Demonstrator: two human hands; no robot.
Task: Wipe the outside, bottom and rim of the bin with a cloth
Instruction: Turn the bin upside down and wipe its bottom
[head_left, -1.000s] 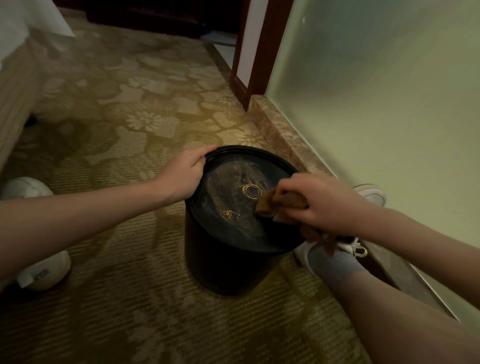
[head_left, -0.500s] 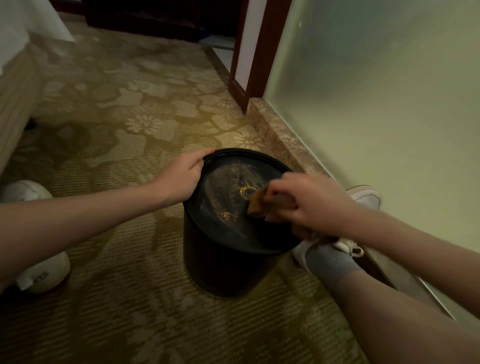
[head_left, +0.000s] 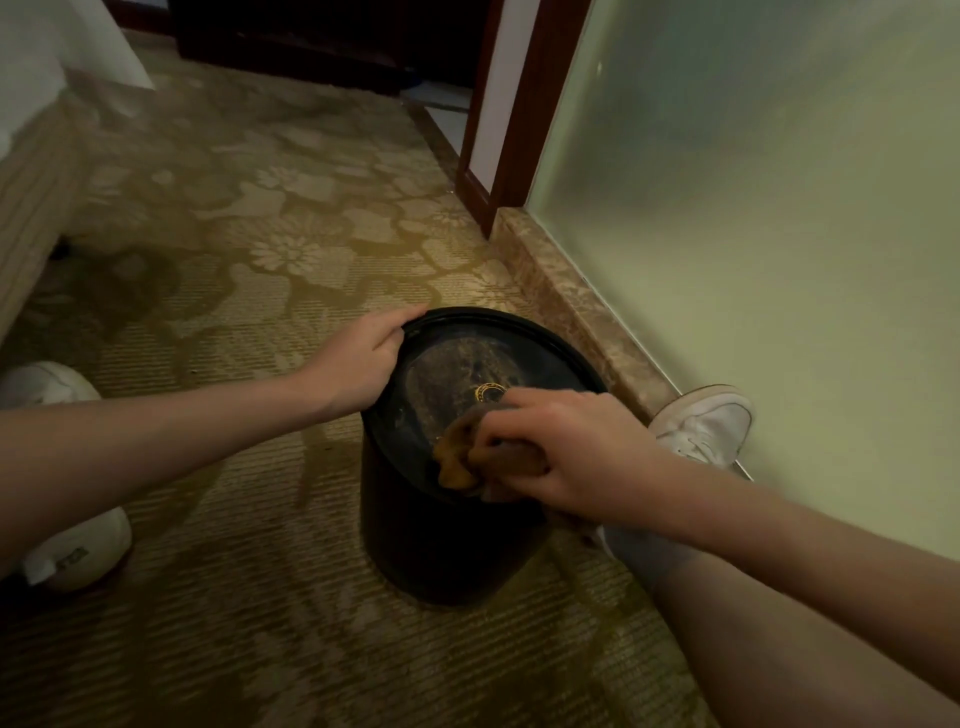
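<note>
A black round bin (head_left: 436, 540) stands upside down on the carpet, its dusty bottom facing up with a small gold ring mark near the middle. My left hand (head_left: 358, 358) grips the bottom's far left edge, fingers curled over it. My right hand (head_left: 561, 452) presses a bunched brown cloth (head_left: 462, 457) onto the near right part of the upturned bottom. Part of the cloth is hidden under my fingers.
Patterned gold carpet (head_left: 249, 260) covers the floor. A marble skirting (head_left: 566, 306) and pale wall run along the right, with a dark wooden door frame (head_left: 524, 114) beyond. My white shoes sit at the left (head_left: 67, 545) and right (head_left: 701, 421) of the bin.
My right hand has dragged the cloth from the middle right of the bin's bottom toward its near edge. The left hand has kept its grip on the far left edge.
</note>
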